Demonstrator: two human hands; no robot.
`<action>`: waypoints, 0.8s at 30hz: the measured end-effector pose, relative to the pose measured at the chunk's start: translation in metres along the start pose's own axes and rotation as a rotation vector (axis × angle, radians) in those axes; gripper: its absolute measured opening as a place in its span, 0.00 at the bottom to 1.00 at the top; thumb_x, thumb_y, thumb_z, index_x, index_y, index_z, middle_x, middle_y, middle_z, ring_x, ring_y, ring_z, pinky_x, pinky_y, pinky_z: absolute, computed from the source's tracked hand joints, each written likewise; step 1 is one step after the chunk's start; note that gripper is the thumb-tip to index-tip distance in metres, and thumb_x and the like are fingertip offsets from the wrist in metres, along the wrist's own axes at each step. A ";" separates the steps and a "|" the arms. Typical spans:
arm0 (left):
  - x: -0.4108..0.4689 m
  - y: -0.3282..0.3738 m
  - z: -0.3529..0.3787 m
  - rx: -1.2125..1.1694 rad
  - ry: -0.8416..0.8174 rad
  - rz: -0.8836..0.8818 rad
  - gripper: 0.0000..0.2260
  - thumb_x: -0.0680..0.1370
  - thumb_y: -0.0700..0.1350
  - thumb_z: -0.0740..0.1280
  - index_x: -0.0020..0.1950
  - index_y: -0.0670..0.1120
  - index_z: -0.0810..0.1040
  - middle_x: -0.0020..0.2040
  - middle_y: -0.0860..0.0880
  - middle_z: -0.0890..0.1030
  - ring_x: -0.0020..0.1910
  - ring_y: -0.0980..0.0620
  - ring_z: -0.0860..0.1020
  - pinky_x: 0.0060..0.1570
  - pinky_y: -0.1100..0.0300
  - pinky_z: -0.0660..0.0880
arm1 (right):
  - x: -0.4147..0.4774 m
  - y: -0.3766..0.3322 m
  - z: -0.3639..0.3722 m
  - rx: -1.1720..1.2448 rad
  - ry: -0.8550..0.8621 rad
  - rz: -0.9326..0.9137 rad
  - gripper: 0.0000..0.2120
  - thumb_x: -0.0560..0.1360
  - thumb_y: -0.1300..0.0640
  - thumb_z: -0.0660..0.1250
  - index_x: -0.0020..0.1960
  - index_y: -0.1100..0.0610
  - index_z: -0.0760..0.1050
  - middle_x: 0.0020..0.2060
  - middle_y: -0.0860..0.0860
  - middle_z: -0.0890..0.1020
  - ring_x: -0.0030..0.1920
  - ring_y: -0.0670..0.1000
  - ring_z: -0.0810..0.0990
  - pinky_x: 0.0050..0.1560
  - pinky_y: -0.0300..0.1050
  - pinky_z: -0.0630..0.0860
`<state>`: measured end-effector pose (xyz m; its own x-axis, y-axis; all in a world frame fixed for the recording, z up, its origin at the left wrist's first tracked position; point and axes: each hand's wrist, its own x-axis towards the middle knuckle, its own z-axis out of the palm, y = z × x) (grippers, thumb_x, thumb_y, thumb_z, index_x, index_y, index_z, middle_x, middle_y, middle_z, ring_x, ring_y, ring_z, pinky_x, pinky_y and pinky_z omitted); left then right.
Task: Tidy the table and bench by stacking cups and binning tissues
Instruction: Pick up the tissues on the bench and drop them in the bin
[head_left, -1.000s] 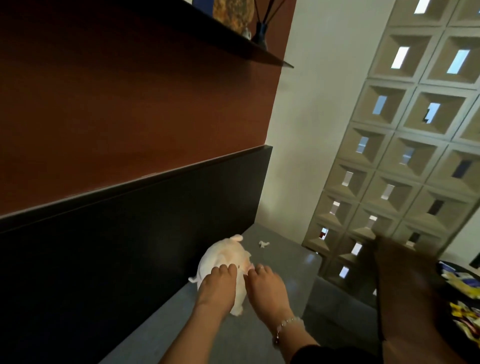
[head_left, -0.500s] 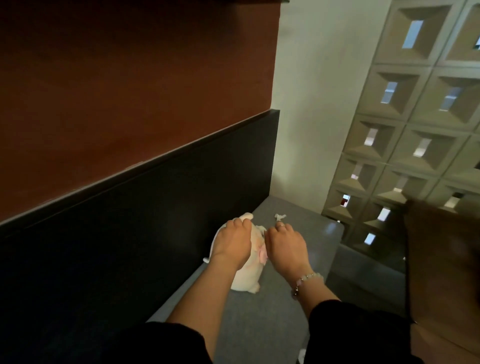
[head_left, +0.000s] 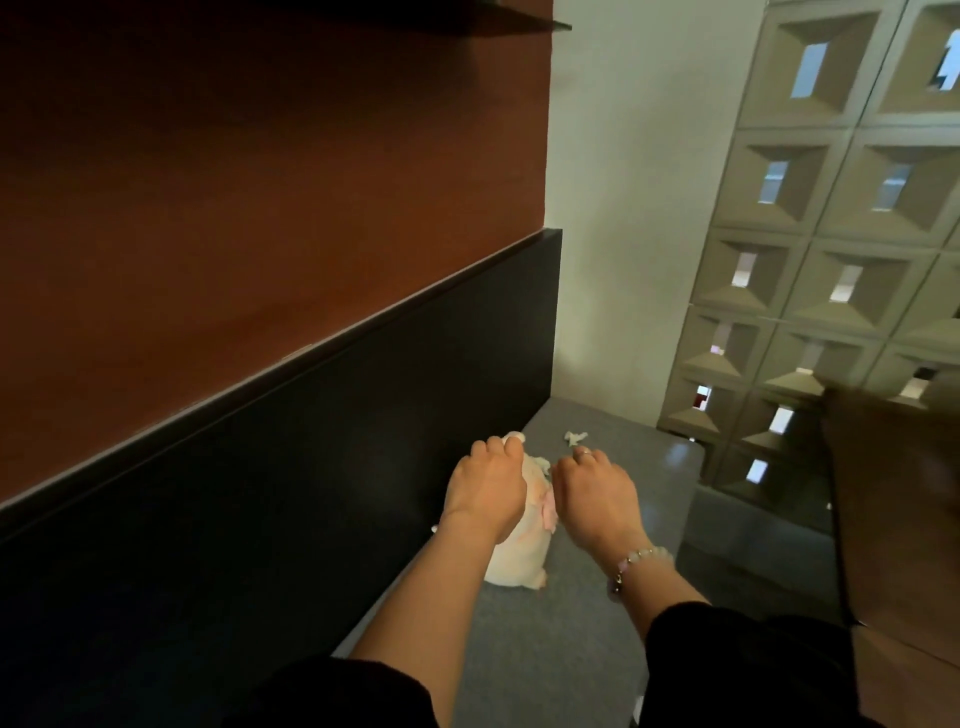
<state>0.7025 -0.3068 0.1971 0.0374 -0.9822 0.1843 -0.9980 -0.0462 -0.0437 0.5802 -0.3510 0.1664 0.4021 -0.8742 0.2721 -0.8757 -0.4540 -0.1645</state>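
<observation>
A white plush toy (head_left: 522, 556) with a pink bow lies on the grey bench seat (head_left: 540, 654). My left hand (head_left: 485, 486) rests on its top, fingers curled over the toy's upper end. My right hand (head_left: 597, 496) hovers just right of the toy with fingers curled; whether it holds anything is hidden. A small crumpled white tissue (head_left: 575, 437) lies on the seat just beyond my right hand's knuckles, near the far end of the bench. No cups are in view.
A black backrest (head_left: 311, 467) runs along the bench's left under a red-brown wall. A white wall and a beige block screen (head_left: 831, 260) close the far end. A brown table edge (head_left: 904, 519) stands at the right.
Both hands have moved along the bench toward the far end, and the toy has shifted with them. The view has tilted down and closed in on the tissue.
</observation>
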 end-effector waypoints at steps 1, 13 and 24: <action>-0.010 -0.003 -0.003 -0.025 0.007 -0.015 0.12 0.80 0.42 0.56 0.63 0.42 0.65 0.59 0.42 0.73 0.55 0.46 0.73 0.52 0.57 0.72 | -0.006 -0.006 -0.002 -0.003 0.002 0.002 0.16 0.82 0.50 0.52 0.56 0.54 0.76 0.53 0.51 0.78 0.53 0.50 0.75 0.51 0.43 0.71; -0.195 -0.041 -0.033 -0.020 -0.067 0.072 0.12 0.80 0.43 0.58 0.62 0.43 0.65 0.60 0.41 0.72 0.57 0.46 0.72 0.53 0.54 0.73 | -0.155 -0.115 -0.024 -0.046 0.075 0.006 0.16 0.81 0.50 0.53 0.55 0.56 0.77 0.52 0.53 0.79 0.54 0.52 0.76 0.49 0.45 0.74; -0.259 -0.015 -0.047 -0.058 -0.093 0.171 0.15 0.79 0.39 0.60 0.64 0.42 0.63 0.62 0.42 0.71 0.59 0.45 0.72 0.55 0.53 0.73 | -0.254 -0.122 -0.058 -0.071 -0.022 0.081 0.11 0.77 0.64 0.58 0.60 0.62 0.69 0.57 0.58 0.73 0.57 0.57 0.72 0.54 0.48 0.71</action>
<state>0.7054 -0.0432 0.1966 -0.1314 -0.9875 0.0876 -0.9913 0.1311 -0.0096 0.5694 -0.0631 0.1727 0.3340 -0.9117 0.2392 -0.9222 -0.3686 -0.1174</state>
